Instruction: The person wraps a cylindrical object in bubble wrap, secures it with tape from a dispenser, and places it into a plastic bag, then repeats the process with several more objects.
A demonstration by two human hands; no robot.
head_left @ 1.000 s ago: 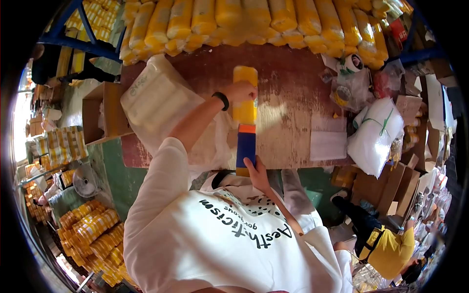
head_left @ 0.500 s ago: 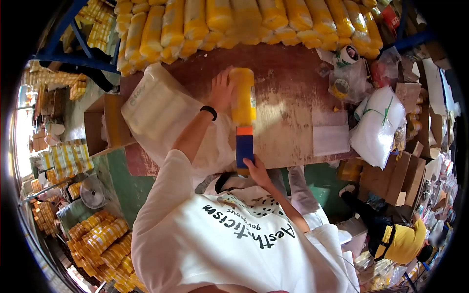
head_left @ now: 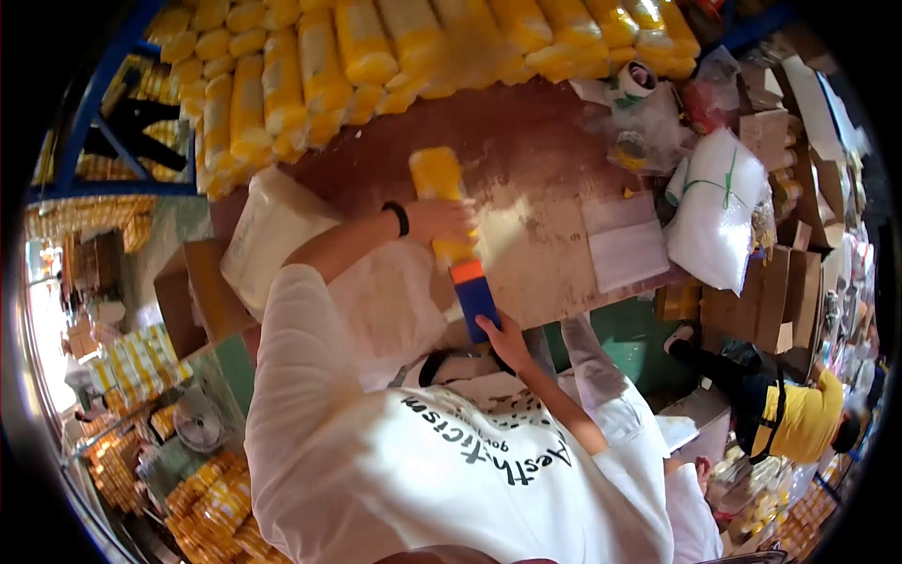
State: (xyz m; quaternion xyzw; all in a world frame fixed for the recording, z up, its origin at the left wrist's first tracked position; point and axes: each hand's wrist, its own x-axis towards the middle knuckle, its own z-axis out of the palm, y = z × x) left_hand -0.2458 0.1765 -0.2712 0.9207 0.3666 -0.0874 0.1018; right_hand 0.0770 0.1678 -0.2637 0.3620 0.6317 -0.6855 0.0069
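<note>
A yellow wrapped roll (head_left: 436, 172) lies on the worn table, its far end showing beyond my left hand (head_left: 440, 220). That hand, with a black band at the wrist, reaches across the roll with its fingers curled over it. Against the roll's near end is the orange end of a blue block-shaped object (head_left: 476, 303). My right hand (head_left: 505, 340) grips the near end of this blue object, thumb on top. Translucent plastic sheeting (head_left: 390, 291) spreads under my left forearm.
Many yellow rolls (head_left: 319, 66) are stacked along the table's far edge. A white bag tied with green string (head_left: 719, 207), pale sheets (head_left: 628, 242) and a tape roll (head_left: 636, 81) lie right. An open carton (head_left: 202, 291) stands left. A person in yellow (head_left: 803, 414) is at lower right.
My left hand has moved from beside the yellow roll onto it. The roll and blue object now slant in view, and the whole view has tilted and shifted.
</note>
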